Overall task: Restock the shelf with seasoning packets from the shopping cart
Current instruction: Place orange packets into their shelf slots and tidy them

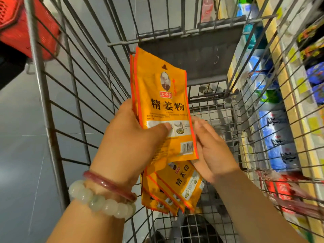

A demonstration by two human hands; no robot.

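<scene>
Far left, beyond the cart's wire wall (57, 95): a red basket (21, 27) hanging high, grey floor below. Nearer, two bracelets (103, 195) on the wrist of the left hand (126, 142), thumb pressed across the face of the top orange seasoning packet (163, 104), fingers curled behind, clamping a stack of several held upright above the shopping cart (215, 109). Just below, a fan of further packets (177, 188) slipping out askew under the palm; whether pinched or merely hanging, cannot tell. To the right, the right hand (212, 151), fingers straight and relaxed, flat against the stack's right edge, grasping nothing. Likely light, thin, pliant foil pouches, glossy and prone to sliding over one another; best squared up and pinched across the lower half. Far right, through the wire, the shelf (287, 95) with blue and white bags.
</scene>
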